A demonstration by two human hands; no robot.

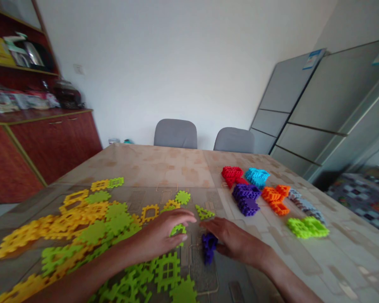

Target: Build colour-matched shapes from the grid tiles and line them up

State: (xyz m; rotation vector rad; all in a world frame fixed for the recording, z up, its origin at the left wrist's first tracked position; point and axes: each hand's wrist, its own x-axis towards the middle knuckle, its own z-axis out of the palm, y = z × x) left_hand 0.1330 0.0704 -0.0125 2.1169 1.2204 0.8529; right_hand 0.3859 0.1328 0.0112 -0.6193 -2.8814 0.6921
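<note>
Grey chairs [175, 134] stand at twelve o'clock beyond a patterned tabletop [189, 168] in this head-worn view, a white wall [177, 63] behind them. Near the front, a small dark purple piece [209, 248] has its long axis roughly twelve to six. It lies at eight o'clock from the right hand [235, 240], the nearer one, whose fingers curve close beside it; whether they grip it cannot be told. From the left hand [162, 229], fingers parted with nothing visibly gripped, it lies at four o'clock. Yellow pieces [28, 233] and green pieces [93, 232] spread from seven to ten; coloured clusters [246, 198] sit at two.
</note>
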